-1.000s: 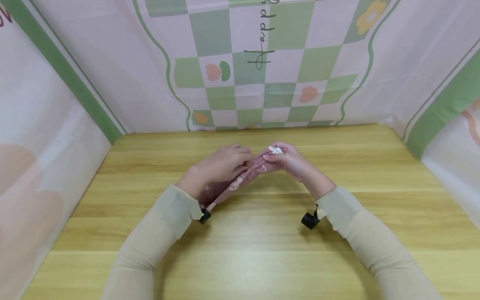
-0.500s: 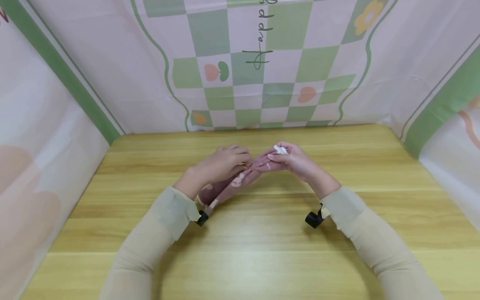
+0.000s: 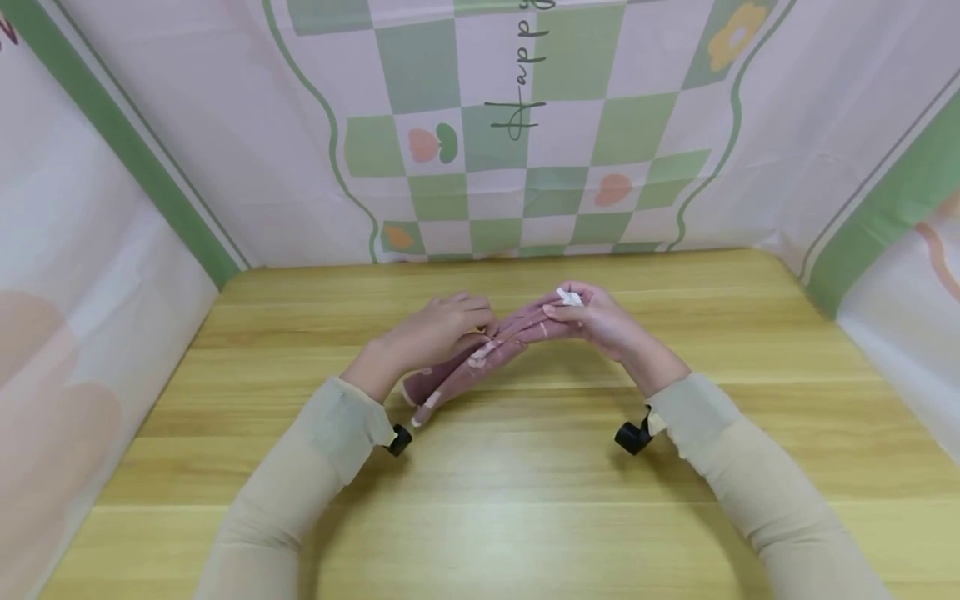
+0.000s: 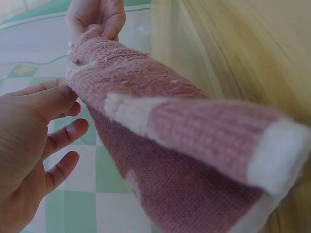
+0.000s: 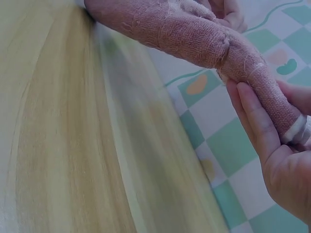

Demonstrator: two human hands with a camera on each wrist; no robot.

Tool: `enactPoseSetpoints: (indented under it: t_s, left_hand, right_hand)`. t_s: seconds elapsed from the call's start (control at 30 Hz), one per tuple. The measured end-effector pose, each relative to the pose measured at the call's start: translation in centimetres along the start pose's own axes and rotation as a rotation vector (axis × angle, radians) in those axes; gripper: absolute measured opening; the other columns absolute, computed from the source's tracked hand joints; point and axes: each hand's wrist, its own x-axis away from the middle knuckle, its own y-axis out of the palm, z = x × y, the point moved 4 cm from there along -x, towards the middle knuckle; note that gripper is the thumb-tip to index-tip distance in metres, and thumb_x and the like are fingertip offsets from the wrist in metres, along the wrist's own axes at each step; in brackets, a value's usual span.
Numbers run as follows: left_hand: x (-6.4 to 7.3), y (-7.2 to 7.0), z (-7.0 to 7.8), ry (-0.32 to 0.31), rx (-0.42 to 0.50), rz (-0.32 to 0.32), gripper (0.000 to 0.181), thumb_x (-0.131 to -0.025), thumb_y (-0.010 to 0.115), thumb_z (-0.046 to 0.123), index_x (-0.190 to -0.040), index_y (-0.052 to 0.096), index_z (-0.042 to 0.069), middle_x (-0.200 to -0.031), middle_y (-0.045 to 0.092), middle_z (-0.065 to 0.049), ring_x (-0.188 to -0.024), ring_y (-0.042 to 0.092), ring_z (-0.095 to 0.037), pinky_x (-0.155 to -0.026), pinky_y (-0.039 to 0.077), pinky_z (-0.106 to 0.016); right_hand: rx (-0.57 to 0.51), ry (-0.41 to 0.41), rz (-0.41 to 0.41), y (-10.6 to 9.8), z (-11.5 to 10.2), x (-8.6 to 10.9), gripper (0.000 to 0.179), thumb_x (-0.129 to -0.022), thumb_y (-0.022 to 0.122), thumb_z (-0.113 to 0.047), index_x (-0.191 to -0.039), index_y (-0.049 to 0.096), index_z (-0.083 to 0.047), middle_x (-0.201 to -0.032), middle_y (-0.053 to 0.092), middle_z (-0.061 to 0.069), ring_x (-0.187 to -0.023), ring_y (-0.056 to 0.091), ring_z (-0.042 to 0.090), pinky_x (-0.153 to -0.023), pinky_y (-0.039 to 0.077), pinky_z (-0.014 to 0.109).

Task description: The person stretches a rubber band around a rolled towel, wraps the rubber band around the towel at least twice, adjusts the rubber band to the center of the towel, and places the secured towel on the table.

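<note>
A dusty-pink towel (image 3: 468,375) with pale patterns and white edging hangs between the two hands, gathered lengthwise into a loose roll. Near its middle, the left hand (image 3: 442,329) pinches the cloth between thumb and index finger. Its other fingers stand away from the towel in the left wrist view (image 4: 24,141). The right hand (image 3: 600,321) holds the far end, thumb on top, and a white tag or corner (image 3: 570,297) pokes out above the thumb. In the right wrist view, fingers of the right hand (image 5: 286,170) support the towel (image 5: 194,43) from below. The free end droops toward the lower left.
A light wooden table (image 3: 495,500) lies beneath the hands. Behind it hangs a cloth printed with green and white checks (image 3: 495,179), and white cloth panels flank both sides. A small black camera sits at each wrist, the right one (image 3: 633,437) low over the table.
Both hands have drawn slightly apart, the right hand moving right and the left hand a little left. More of the towel's drooping end shows beside the left wrist.
</note>
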Motion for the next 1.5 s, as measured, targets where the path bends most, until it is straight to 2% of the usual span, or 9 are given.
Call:
enactPoseSetpoints:
  t_s: [0.13,0.33,0.47,0.7,0.87,0.97,1.13,1.4,1.5]
  left_hand:
    - [-0.2,0.1,0.0,-0.005,0.024,0.01,0.006,-0.103,0.063,0.011,-0.105,0.068,0.012,-0.106,0.062,0.001,-0.103,0.055,-0.02,-0.086,0.047,-0.04]
    - [-0.5,0.3,-0.3,-0.008,0.128,0.099,0.008,-0.101,0.066,0.008,-0.107,0.071,0.008,-0.108,0.068,-0.002,-0.103,0.062,-0.019,-0.094,0.05,-0.032]
    - [-0.3,0.3,-0.7,-0.065,0.235,0.125,0.014,-0.101,0.068,0.012,-0.113,0.072,0.008,-0.115,0.069,-0.004,-0.1,0.065,-0.018,-0.092,0.054,-0.036]
    - [0.1,0.9,-1.0,-0.258,0.365,0.028,0.037,-0.098,0.073,0.029,-0.13,0.063,0.012,-0.121,0.069,-0.005,-0.108,0.065,-0.018,-0.092,0.054,-0.036]
    - [0.0,1.1,-1.5,-0.294,0.437,0.033,0.029,-0.101,0.068,0.021,-0.126,0.068,0.006,-0.111,0.072,-0.005,-0.098,0.067,-0.016,-0.086,0.055,-0.031]
    - [0.0,0.9,-1.6,-0.287,0.458,0.065,0.025,-0.104,0.063,0.016,-0.125,0.07,0.005,-0.108,0.072,-0.005,-0.095,0.066,-0.015,-0.082,0.055,-0.029]
    - [0.1,0.7,-1.7,-0.294,0.445,0.086,0.027,-0.108,0.052,0.011,-0.129,0.068,0.005,-0.114,0.071,-0.008,-0.096,0.064,-0.017,-0.081,0.053,-0.032]
    - [0.2,0.6,-1.8,-0.3,0.433,0.079,0.031,-0.111,0.044,0.013,-0.129,0.068,0.003,-0.124,0.069,-0.011,-0.116,0.063,-0.022,-0.1,0.05,-0.04]
    - [0.2,0.6,-1.9,-0.302,0.46,0.064,0.033,-0.112,0.042,0.013,-0.128,0.067,0.002,-0.124,0.069,-0.011,-0.118,0.063,-0.023,-0.102,0.049,-0.04]
  right_hand:
    - [0.009,0.0,0.011,0.0,-0.1,0.0,0.022,-0.099,0.052,0.009,-0.094,0.064,-0.008,-0.092,0.069,0.002,-0.075,0.065,0.01,-0.072,0.056,0.022]
    - [0.006,-0.001,0.008,0.3,-0.3,-0.3,0.018,-0.1,0.052,0.007,-0.096,0.063,-0.008,-0.094,0.07,0.002,-0.075,0.065,0.01,-0.072,0.056,0.023]
    - [-0.03,-0.001,0.014,0.2,-0.4,-0.4,0.019,-0.101,0.05,0.007,-0.098,0.062,-0.007,-0.094,0.071,0.002,-0.075,0.066,0.01,-0.071,0.056,0.022]
    - [-0.055,-0.013,0.025,0.0,-0.4,-0.3,0.016,-0.101,0.051,0.007,-0.101,0.061,-0.005,-0.092,0.07,0.004,-0.076,0.068,0.011,-0.073,0.057,0.023]
    - [-0.11,-0.06,0.023,0.1,-0.3,0.0,0.014,-0.102,0.052,0.005,-0.106,0.062,-0.005,-0.096,0.07,0.006,-0.078,0.07,0.013,-0.076,0.059,0.026]
    - [-0.169,-0.1,-0.002,0.3,-0.3,0.2,0.011,-0.103,0.058,-0.002,-0.113,0.06,-0.005,-0.103,0.068,0.007,-0.086,0.071,0.016,-0.082,0.059,0.029]
    - [-0.241,-0.148,-0.112,0.9,-0.1,0.2,0.035,-0.095,0.073,-0.004,-0.125,0.055,-0.007,-0.114,0.066,0.009,-0.101,0.069,0.02,-0.091,0.056,0.034]
    - [-0.23,-0.22,-0.293,1.9,0.4,-0.2,0.044,-0.09,0.071,0.011,-0.128,0.06,-0.006,-0.129,0.065,0.014,-0.109,0.066,0.024,-0.087,0.057,0.03]
    - [-0.21,-0.195,-0.294,2.1,0.9,-0.2,0.045,-0.088,0.075,0.007,-0.128,0.062,-0.008,-0.131,0.064,0.011,-0.107,0.065,0.022,-0.083,0.057,0.03]
